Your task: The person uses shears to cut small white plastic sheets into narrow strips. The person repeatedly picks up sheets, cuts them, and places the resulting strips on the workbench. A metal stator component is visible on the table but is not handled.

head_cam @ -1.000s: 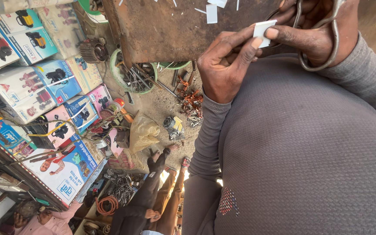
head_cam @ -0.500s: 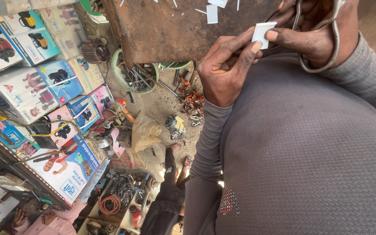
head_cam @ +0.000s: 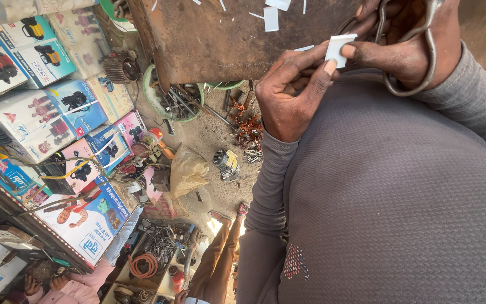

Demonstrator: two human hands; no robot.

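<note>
A person in a grey knit sweater (head_cam: 389, 191) is holding a small white slip (head_cam: 338, 49) between both hands, seen from a head-worn camera looking steeply down the chest. The left hand (head_cam: 291, 93) is curling its fingers in, with the forefinger tip and thumb pinching the slip's lower edge. The right hand (head_cam: 400, 48) is pressing its thumb against the slip's other side while its remaining fingers are threading through the metal loops of a pair of large scissors (head_cam: 417, 56) (the blades themselves are running out of the top of the picture). The slip is sitting just in front of the edge of a rusty metal worktop (head_cam: 226, 34), where several more white paper scraps (head_cam: 270, 17) are lying scattered. Below, on the dusty ground, a green-rimmed tub of metal rods (head_cam: 175, 98) is standing near a heap of copper-coloured wire bits (head_cam: 246, 132). Stacked product cartons (head_cam: 46, 107) in blue, white and pink are lining the left side. The trousered legs of another person (head_cam: 220, 256) are crossing the ground beneath, well apart from the hands.
</note>
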